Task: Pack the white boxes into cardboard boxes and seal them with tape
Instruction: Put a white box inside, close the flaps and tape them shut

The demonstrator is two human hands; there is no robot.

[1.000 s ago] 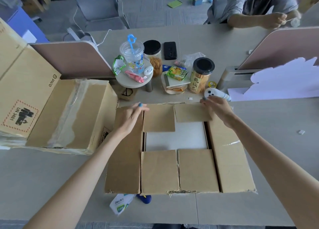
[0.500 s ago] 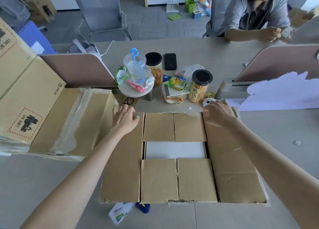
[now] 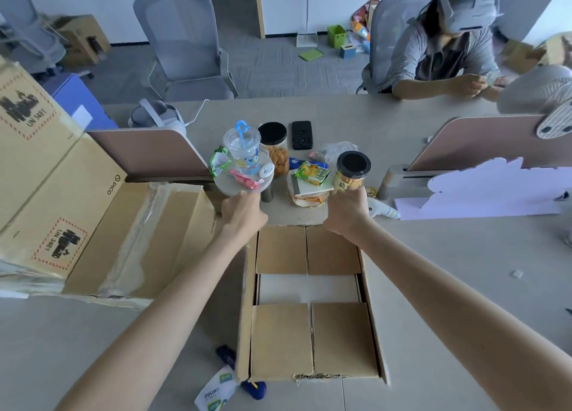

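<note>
A cardboard box (image 3: 340, 342) stands on the table before me. Its two near and two far short flaps are folded in. Through the gap between them shows the top of a white box (image 3: 309, 288) inside. The long side flaps stand nearly upright along the left and right walls. My left hand (image 3: 244, 215) grips the far end of the left flap (image 3: 246, 317). At the far end of the right flap (image 3: 370, 311), my right hand (image 3: 346, 212) does the same. Fingertips of both hands are hidden behind the hands.
A large open cardboard box (image 3: 93, 225) lies on its side at the left. Snack jars, a plastic cup (image 3: 243, 150) and a phone (image 3: 301, 134) crowd the table just beyond my hands. A blue tape dispenser (image 3: 244, 382) lies at the box's near left corner. A person (image 3: 439, 54) sits opposite.
The two long side flaps lay flat outward and now stand raised. Both hands moved inward and further away, along the flaps' far ends.
</note>
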